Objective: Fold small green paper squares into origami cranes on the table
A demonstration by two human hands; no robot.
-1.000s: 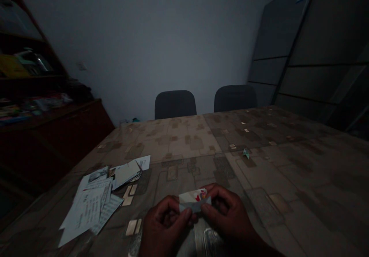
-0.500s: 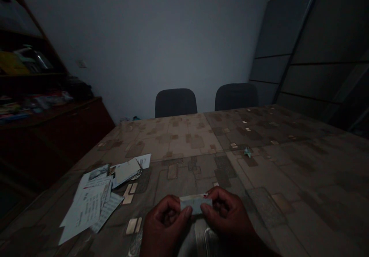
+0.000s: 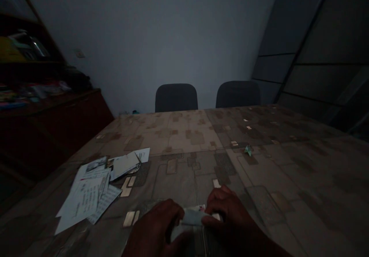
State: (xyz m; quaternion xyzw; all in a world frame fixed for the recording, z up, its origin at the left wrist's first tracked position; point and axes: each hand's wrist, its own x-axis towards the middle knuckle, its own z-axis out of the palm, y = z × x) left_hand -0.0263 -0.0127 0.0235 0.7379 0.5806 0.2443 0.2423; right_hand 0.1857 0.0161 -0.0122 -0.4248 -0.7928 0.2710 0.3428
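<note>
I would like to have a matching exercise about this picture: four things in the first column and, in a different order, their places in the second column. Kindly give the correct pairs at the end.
Things
1. Folded paper
2. Printed sheets
3. Small green object
4. Dark chairs

Places
A. On the table, to the right of the picture's middle
B. At the far side of the table, in front of the wall
C. Between the left hand and the right hand
D. On the table, at the picture's left

Pairs: 1-C, 2-D, 3-A, 4-B
</note>
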